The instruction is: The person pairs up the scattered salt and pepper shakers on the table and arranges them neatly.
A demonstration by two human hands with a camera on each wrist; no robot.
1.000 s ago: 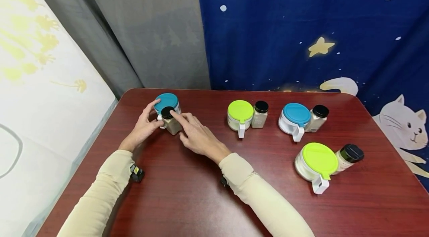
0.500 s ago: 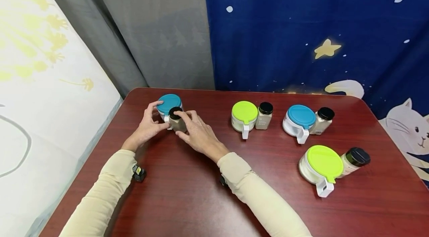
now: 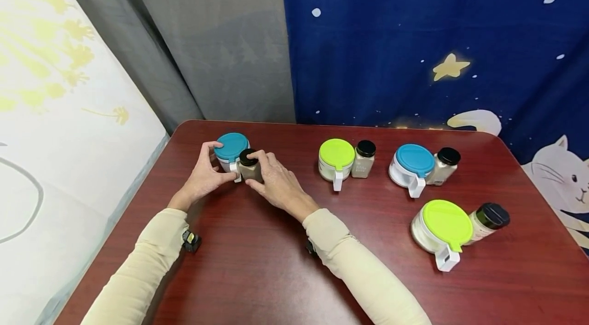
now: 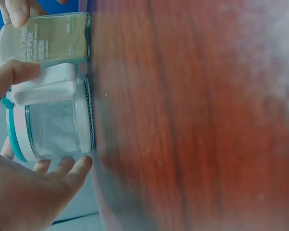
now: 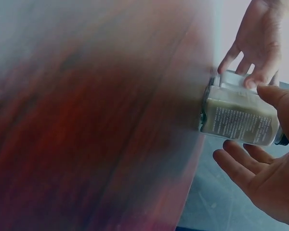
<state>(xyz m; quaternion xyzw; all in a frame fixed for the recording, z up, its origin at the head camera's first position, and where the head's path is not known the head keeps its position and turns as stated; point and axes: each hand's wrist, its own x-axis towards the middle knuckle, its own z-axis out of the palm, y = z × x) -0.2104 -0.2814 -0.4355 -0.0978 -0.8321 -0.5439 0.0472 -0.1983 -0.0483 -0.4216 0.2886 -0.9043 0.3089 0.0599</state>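
Note:
At the table's far left stands a seasoning jar [image 3: 232,147] with a blue lid, clear body and white handle [image 4: 48,85]. My left hand [image 3: 202,174] holds it, fingers on its far side and thumb by the handle. Right beside the jar, a square glass seasoning bottle [image 3: 250,170] with a black cap and tan contents stands upright. My right hand [image 3: 278,182] holds this bottle between thumb and fingers. Printed lettering shows on its side in the left wrist view, including "PEPPER". Parts of both containers are hidden behind the hands.
To the right stand a green-lidded jar [image 3: 337,154] beside a black-capped bottle [image 3: 363,164], a blue-lidded jar [image 3: 414,159] beside another bottle [image 3: 442,169], and nearer, a green-lidded jar [image 3: 445,223] beside a round shaker [image 3: 483,223]. Curtains hang behind the table [image 3: 257,263].
The bottle has shifted right, from in front of the blue-lidded jar to its right side, with my right hand moving along. The jar's handle now shows more. The view has shifted slightly.

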